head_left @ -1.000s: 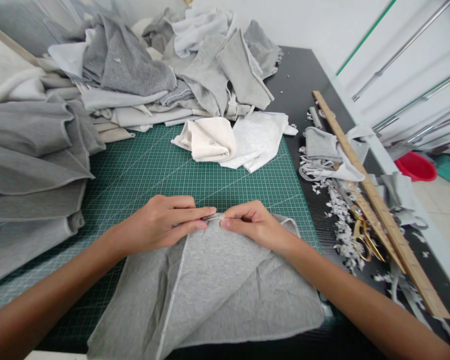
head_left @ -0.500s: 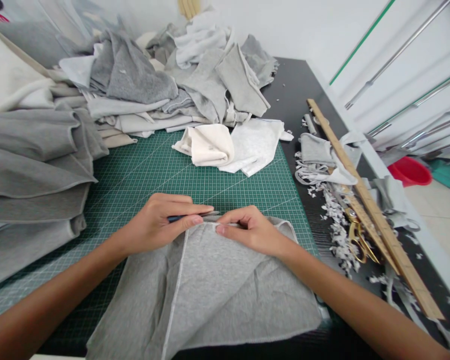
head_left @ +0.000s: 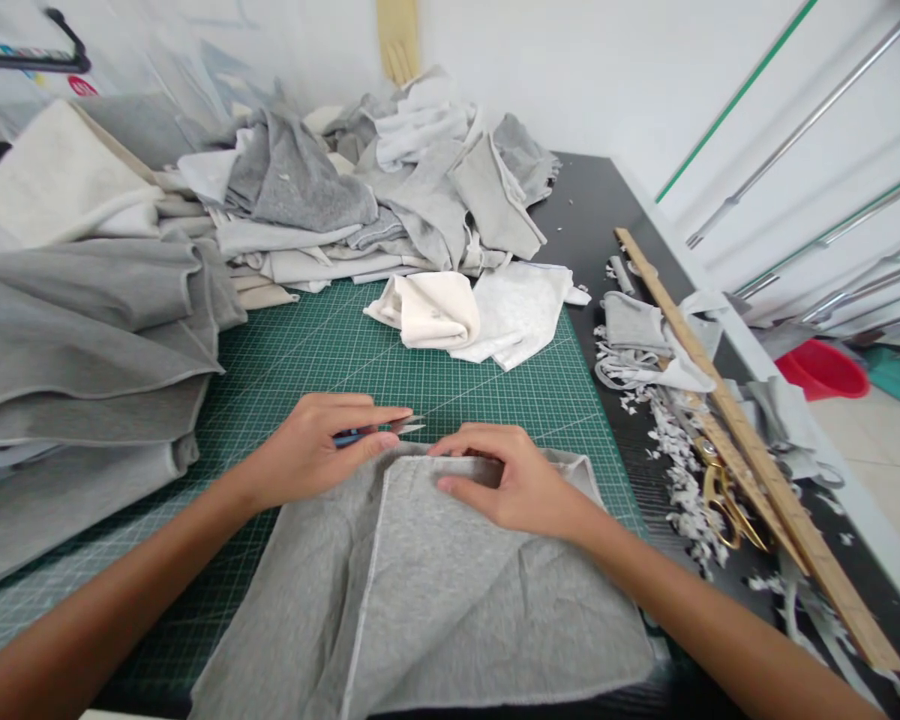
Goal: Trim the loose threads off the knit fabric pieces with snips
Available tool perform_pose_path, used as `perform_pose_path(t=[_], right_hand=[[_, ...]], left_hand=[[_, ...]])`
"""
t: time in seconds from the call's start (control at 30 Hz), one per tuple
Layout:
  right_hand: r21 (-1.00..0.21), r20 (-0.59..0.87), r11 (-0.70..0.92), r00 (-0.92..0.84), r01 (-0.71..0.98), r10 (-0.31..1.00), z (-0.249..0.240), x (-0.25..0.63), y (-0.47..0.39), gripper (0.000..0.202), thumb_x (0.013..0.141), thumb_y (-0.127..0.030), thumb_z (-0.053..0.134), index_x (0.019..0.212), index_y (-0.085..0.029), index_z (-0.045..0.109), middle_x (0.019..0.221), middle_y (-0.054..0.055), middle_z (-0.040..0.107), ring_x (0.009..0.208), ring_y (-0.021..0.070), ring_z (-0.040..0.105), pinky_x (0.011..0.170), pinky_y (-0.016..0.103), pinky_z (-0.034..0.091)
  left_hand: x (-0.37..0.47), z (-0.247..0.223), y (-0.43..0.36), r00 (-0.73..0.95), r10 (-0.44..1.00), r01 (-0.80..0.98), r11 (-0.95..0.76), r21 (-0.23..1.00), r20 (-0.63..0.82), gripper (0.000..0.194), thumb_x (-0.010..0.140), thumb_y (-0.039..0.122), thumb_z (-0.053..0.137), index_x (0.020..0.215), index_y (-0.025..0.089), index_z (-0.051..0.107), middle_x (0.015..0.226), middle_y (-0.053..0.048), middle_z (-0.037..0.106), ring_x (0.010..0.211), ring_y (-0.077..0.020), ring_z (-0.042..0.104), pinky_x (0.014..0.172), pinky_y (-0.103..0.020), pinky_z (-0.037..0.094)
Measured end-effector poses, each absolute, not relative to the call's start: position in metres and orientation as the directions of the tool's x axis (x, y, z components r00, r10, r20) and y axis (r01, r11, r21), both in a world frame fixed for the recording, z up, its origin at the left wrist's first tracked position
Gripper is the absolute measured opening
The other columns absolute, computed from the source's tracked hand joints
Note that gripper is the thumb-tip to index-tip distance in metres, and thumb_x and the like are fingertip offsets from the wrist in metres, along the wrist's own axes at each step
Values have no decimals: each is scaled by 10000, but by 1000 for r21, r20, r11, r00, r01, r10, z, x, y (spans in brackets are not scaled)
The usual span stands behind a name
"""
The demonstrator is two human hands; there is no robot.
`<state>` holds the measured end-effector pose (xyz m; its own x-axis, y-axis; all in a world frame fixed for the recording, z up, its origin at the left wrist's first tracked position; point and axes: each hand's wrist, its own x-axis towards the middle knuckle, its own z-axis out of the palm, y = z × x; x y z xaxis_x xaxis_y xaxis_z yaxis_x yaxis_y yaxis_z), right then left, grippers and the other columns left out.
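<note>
My left hand (head_left: 330, 440) is closed on a pair of thread snips (head_left: 356, 436) with a blue handle. Their pointed metal blades are parted and stick out to the right past my fingertips, just above the cloth's top edge. A light grey piece of knit cloth (head_left: 450, 590) with pale overlocked seams lies in folds before me. My right hand (head_left: 510, 475) rests at its top edge, thumb on the front and fingers along the rim. A gap shows between that thumb and the fingers.
A green cutting mat (head_left: 307, 350) lies beneath. Grey cloth (head_left: 82, 340) is stacked at left, and a mixed fabric pile (head_left: 300, 180) stands behind. Folded cream cloth (head_left: 435, 310) lies ahead. At right are wooden rulers (head_left: 757, 430), gold-handled scissors (head_left: 724, 500) and fabric scraps (head_left: 682, 480).
The snips' blades have come away from the cloth edge and parted. My right thumb and fingers have spread from their pinch. The whole view has shifted slightly with the head.
</note>
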<state>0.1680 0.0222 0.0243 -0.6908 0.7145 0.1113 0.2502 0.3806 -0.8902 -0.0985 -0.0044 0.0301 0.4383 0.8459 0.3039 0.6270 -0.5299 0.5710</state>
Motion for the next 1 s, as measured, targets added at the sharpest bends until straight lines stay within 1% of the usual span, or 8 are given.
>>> perform_pose_path(t=[0.13, 0.2, 0.4, 0.53, 0.67, 0.8, 0.9, 1.0], right_hand=[[-873, 170, 423, -664, 241, 728, 22, 161, 23, 79, 885, -178, 720, 934, -202, 778, 872, 24, 741, 794, 146, 666, 741, 280, 500], [-877, 197, 430, -653, 216, 731, 20, 159, 22, 104, 897, -138, 688, 890, -194, 775, 860, 27, 722, 791, 139, 665, 730, 274, 503], [-855, 265, 469, -592, 220, 761, 23, 160, 22, 117, 927, -134, 654, 859, -195, 726, 906, 25, 695, 803, 131, 644, 693, 261, 500], [-788, 367, 537, -470, 302, 803, 50, 174, 32, 108, 943, -151, 652, 862, -210, 693, 873, 10, 714, 825, 141, 666, 765, 289, 526], [-645, 522, 587, -279, 490, 806, 90, 214, 38, 78, 929, -182, 683, 893, -245, 713, 888, 12, 731, 854, 156, 688, 810, 305, 539], [-447, 596, 393, -59, 803, 801, 113, 281, 21, 25, 902, -287, 719, 890, -278, 739, 899, 54, 753, 854, 204, 723, 823, 341, 556], [-187, 536, 278, -140, 942, 832, 110, 337, 2, 109, 914, -399, 664, 900, -314, 732, 917, 67, 771, 843, 225, 744, 845, 355, 574], [-79, 418, 297, -239, 952, 877, 94, 382, -11, 196, 910, -464, 602, 905, -323, 738, 906, 45, 791, 778, 236, 766, 801, 363, 607]], left_hand=[[-103, 28, -4, 418, 861, 625, -503, 597, 289, 283, 1008, 286, 604, 1255, 203, 715, 846, 12, 729, 676, -94, 618, 621, -218, 443], [-104, 27, -5, 421, 865, 618, -495, 610, 275, 281, 1009, 288, 607, 1255, 206, 716, 838, 18, 719, 689, -93, 622, 636, -217, 445], [-106, 25, -5, 399, 878, 619, -471, 628, 266, 272, 1003, 293, 622, 1244, 213, 722, 855, 25, 731, 723, -95, 641, 667, -217, 454], [-109, 23, -5, 386, 884, 620, -459, 636, 263, 276, 1009, 307, 607, 1247, 226, 721, 915, 23, 764, 764, -104, 667, 690, -226, 474], [-112, 19, -4, 372, 890, 634, -451, 628, 264, 296, 1015, 351, 593, 1271, 260, 710, 988, 15, 781, 808, -124, 686, 716, -252, 496], [-114, 19, -3, 333, 904, 638, -426, 641, 270, 304, 1013, 377, 588, 1269, 271, 713, 1001, 7, 784, 818, -144, 697, 720, -274, 516], [-116, 20, -4, 297, 914, 641, -405, 652, 276, 310, 1004, 408, 594, 1249, 270, 726, 1031, -2, 793, 858, -173, 722, 711, -290, 539], [-117, 21, -4, 274, 920, 644, -391, 658, 279, 309, 997, 428, 603, 1233, 279, 735, 1066, -4, 797, 918, -195, 736, 715, -297, 560]])
